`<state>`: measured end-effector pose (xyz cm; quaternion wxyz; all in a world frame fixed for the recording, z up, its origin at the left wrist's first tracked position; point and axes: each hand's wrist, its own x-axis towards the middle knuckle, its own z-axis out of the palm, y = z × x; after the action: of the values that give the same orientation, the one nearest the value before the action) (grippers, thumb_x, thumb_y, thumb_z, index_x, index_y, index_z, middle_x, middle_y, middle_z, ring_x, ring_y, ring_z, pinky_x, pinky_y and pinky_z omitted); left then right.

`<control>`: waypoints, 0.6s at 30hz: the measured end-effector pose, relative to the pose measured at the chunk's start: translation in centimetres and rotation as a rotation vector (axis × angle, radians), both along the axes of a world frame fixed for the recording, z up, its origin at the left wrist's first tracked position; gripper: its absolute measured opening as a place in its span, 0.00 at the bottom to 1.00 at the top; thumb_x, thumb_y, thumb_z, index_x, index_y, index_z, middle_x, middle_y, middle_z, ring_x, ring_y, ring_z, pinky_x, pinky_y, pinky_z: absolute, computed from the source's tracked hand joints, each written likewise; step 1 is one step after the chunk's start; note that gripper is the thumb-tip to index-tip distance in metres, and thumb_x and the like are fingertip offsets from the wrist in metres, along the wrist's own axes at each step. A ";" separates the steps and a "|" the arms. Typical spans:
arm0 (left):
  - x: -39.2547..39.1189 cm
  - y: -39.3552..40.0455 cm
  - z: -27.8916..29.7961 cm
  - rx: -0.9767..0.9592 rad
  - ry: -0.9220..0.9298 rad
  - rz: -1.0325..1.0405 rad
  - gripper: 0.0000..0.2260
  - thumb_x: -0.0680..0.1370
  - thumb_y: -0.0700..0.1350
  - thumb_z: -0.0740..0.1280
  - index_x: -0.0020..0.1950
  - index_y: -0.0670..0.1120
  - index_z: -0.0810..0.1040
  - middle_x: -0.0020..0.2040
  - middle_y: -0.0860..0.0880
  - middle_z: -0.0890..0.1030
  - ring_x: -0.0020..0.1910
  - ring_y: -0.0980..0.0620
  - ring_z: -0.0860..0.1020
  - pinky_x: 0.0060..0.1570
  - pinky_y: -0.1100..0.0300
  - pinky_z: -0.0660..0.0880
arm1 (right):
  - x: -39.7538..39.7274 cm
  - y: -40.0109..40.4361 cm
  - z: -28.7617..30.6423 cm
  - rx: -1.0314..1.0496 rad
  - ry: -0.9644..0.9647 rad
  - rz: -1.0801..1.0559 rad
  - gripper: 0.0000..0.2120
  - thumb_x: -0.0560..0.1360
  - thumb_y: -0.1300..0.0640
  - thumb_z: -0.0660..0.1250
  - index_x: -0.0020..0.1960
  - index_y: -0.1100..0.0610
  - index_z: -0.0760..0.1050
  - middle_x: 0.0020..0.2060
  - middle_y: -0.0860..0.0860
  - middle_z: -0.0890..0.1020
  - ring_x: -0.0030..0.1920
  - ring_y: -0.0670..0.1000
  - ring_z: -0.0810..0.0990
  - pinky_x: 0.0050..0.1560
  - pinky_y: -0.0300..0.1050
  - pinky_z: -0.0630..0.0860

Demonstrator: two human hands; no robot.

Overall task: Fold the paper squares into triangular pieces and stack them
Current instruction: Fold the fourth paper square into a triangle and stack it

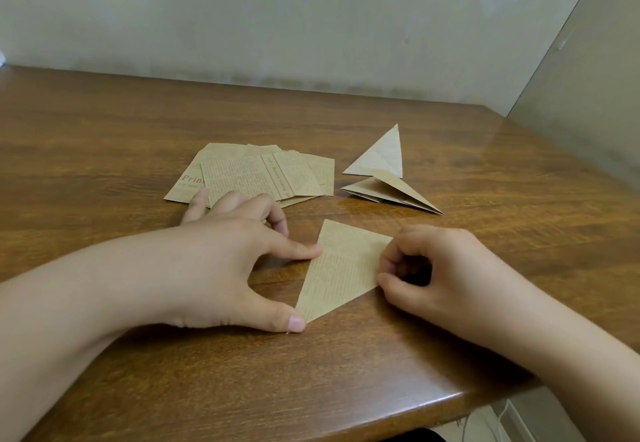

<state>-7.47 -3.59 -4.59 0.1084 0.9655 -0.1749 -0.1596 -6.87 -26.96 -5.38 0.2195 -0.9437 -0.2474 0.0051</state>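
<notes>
A tan printed paper folded into a triangle [341, 270] lies flat on the wooden table [104, 137] in front of me. My left hand [239, 261] touches it with the index fingertip on its left edge and the thumb at its near corner. My right hand [436, 268] has curled fingers and presses along the triangle's right edge. A loose pile of unfolded paper squares [256, 173] lies behind my left hand. Two folded triangles [384, 178] sit at the right, one partly on the other, the upper one standing up.
The table's front edge [381, 417] runs close below my hands and slants to the right. A pale wall [311, 19] stands behind the table, and a second wall panel [588, 95] closes the right side.
</notes>
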 end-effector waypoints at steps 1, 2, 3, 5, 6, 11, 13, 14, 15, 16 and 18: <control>0.0 0.0 0.0 -0.001 0.005 0.002 0.28 0.65 0.72 0.62 0.63 0.78 0.57 0.54 0.69 0.56 0.52 0.67 0.52 0.73 0.46 0.39 | 0.2 -0.5 0.0 0.000 0.004 -0.017 0.05 0.66 0.47 0.65 0.37 0.47 0.78 0.36 0.41 0.79 0.44 0.39 0.76 0.46 0.34 0.73; 0.0 0.0 0.1 -0.002 0.013 0.005 0.28 0.65 0.72 0.62 0.63 0.78 0.57 0.54 0.69 0.56 0.52 0.67 0.51 0.73 0.46 0.40 | 0.4 -1.0 0.0 -0.004 0.004 -0.034 0.05 0.67 0.48 0.65 0.37 0.48 0.78 0.36 0.41 0.79 0.43 0.40 0.76 0.46 0.35 0.73; 0.0 0.0 0.0 -0.001 0.014 0.002 0.28 0.65 0.72 0.63 0.63 0.78 0.58 0.54 0.69 0.56 0.52 0.67 0.51 0.73 0.46 0.40 | 0.7 -1.4 0.0 -0.016 -0.002 -0.052 0.05 0.67 0.48 0.66 0.37 0.48 0.77 0.37 0.42 0.79 0.43 0.40 0.76 0.46 0.36 0.73; 0.1 0.1 0.0 0.003 0.003 -0.019 0.28 0.64 0.72 0.62 0.63 0.78 0.58 0.54 0.69 0.56 0.53 0.66 0.51 0.73 0.45 0.40 | 1.4 -2.5 -0.1 -0.056 -0.045 -0.089 0.03 0.67 0.49 0.65 0.37 0.47 0.76 0.38 0.42 0.78 0.43 0.42 0.75 0.44 0.35 0.73; 0.1 0.2 0.0 0.002 -0.007 -0.031 0.28 0.64 0.72 0.62 0.63 0.78 0.58 0.54 0.69 0.56 0.53 0.67 0.51 0.73 0.45 0.40 | 1.7 -3.0 0.0 -0.068 -0.082 -0.096 0.02 0.67 0.49 0.66 0.37 0.46 0.74 0.39 0.41 0.77 0.44 0.41 0.75 0.44 0.33 0.72; 0.8 1.5 0.4 -0.074 0.069 -0.106 0.27 0.65 0.70 0.66 0.60 0.81 0.58 0.54 0.73 0.55 0.57 0.77 0.46 0.69 0.55 0.50 | 0.0 -3.7 0.1 0.011 -0.098 0.152 0.10 0.73 0.46 0.65 0.53 0.43 0.77 0.55 0.35 0.76 0.60 0.37 0.73 0.60 0.29 0.67; 1.0 2.1 0.8 -0.110 0.114 -0.106 0.27 0.66 0.69 0.68 0.58 0.83 0.57 0.54 0.74 0.56 0.60 0.69 0.53 0.64 0.58 0.56 | -1.4 -3.5 -0.4 -0.024 -0.062 0.233 0.13 0.74 0.43 0.63 0.57 0.43 0.76 0.59 0.35 0.74 0.63 0.38 0.72 0.63 0.33 0.66; 1.0 2.0 0.9 -0.121 0.097 -0.093 0.26 0.66 0.68 0.67 0.58 0.83 0.59 0.55 0.73 0.57 0.61 0.65 0.55 0.64 0.59 0.58 | -2.0 -3.6 -0.7 -0.052 -0.082 0.241 0.15 0.75 0.42 0.62 0.59 0.42 0.76 0.59 0.34 0.73 0.63 0.38 0.71 0.64 0.34 0.65; 0.9 1.9 0.7 -0.130 0.042 -0.082 0.23 0.68 0.67 0.67 0.59 0.81 0.62 0.55 0.72 0.58 0.61 0.64 0.56 0.64 0.58 0.58 | -2.7 -3.6 -1.0 -0.086 -0.135 0.240 0.16 0.76 0.40 0.60 0.61 0.41 0.75 0.59 0.34 0.73 0.63 0.37 0.70 0.64 0.35 0.63; 0.7 1.5 0.5 -0.141 -0.039 -0.065 0.19 0.70 0.66 0.66 0.58 0.77 0.66 0.55 0.70 0.60 0.59 0.66 0.56 0.66 0.58 0.56 | -3.4 -3.5 -1.3 -0.123 -0.197 0.232 0.18 0.76 0.38 0.58 0.63 0.41 0.74 0.57 0.35 0.73 0.61 0.37 0.70 0.65 0.39 0.62; 0.3 0.4 -0.3 -0.168 -0.223 -0.050 0.14 0.71 0.66 0.62 0.56 0.69 0.73 0.53 0.67 0.63 0.59 0.68 0.55 0.66 0.60 0.49 | -4.6 -2.7 -1.9 -0.166 -0.311 0.208 0.21 0.77 0.36 0.55 0.63 0.43 0.75 0.52 0.40 0.74 0.57 0.39 0.71 0.63 0.46 0.61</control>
<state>-7.19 -3.14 -4.85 0.1648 0.9601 -0.2226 -0.0385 -11.47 -29.66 -7.29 0.0985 -0.9174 -0.3731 -0.0976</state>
